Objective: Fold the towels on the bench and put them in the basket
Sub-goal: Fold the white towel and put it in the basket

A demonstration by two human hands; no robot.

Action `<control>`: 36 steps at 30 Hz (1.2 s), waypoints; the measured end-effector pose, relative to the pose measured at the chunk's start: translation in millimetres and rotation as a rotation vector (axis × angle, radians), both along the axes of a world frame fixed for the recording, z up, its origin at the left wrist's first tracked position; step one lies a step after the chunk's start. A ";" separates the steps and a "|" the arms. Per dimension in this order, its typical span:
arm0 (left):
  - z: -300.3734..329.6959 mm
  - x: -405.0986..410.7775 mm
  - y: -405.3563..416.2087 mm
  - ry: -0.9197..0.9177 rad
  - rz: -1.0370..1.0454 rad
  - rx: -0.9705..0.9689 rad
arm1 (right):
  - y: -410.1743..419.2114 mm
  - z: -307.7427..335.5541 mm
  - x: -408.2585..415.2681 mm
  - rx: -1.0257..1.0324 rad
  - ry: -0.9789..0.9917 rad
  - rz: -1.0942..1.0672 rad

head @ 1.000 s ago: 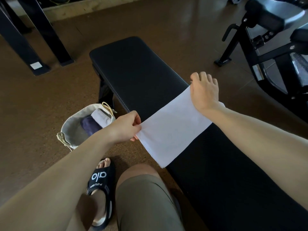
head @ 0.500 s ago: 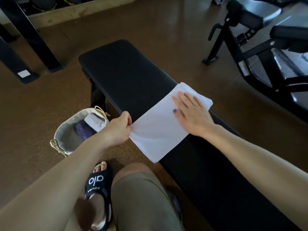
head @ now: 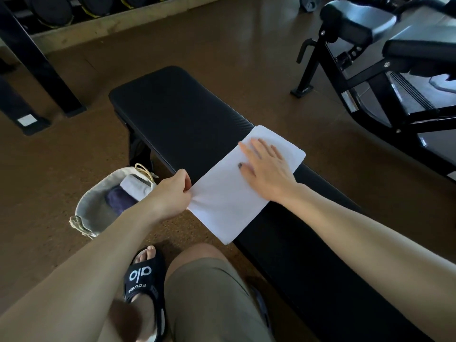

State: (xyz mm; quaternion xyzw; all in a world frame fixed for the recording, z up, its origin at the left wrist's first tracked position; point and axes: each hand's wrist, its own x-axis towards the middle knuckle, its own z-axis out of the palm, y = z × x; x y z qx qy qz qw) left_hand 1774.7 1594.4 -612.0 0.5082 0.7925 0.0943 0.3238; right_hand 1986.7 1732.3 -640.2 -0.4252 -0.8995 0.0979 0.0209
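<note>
White towel (head: 222, 201) laid across the black padded bench (head: 177, 114), folded to a long strip, spanning the pad's width and overhanging its near-left edge. Far end of the strip level with the pad's far-right edge.

Right hand (head: 267, 169) flat on the towel's far half, fingers straight and slightly spread, palm down, pressing cloth to the bench.

Left hand (head: 170, 193) at the bench's near-left edge, thumb and curled fingers pinching the towel's side edge where it leaves the pad.

Cloth basket (head: 88, 208) on the floor just left of the bench, beside the bench leg, rope handle toward the bench. Inside: one dark folded towel (head: 118, 199) and one pale folded towel (head: 134, 187), side by side, touching.

Below the bench's near-left edge: knee in khaki shorts (head: 209, 297) and foot in a black slide sandal (head: 145, 280).

Right of the bench, well apart: black-framed gym machine (head: 370, 70). Beyond the bench's far end: weight rack (head: 56, 11) at the wall.
</note>
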 end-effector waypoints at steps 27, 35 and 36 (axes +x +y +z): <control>12.6 10.2 26.8 0.155 -0.108 0.223 | 112.5 24.0 -16.9 -0.404 0.457 -0.374; 8.9 40.4 112.6 0.096 -0.156 0.202 | 113.6 17.2 -17.7 -0.297 0.558 -0.333; 7.1 40.7 120.5 0.076 -0.142 0.197 | 113.2 16.7 -17.6 -0.281 0.559 -0.310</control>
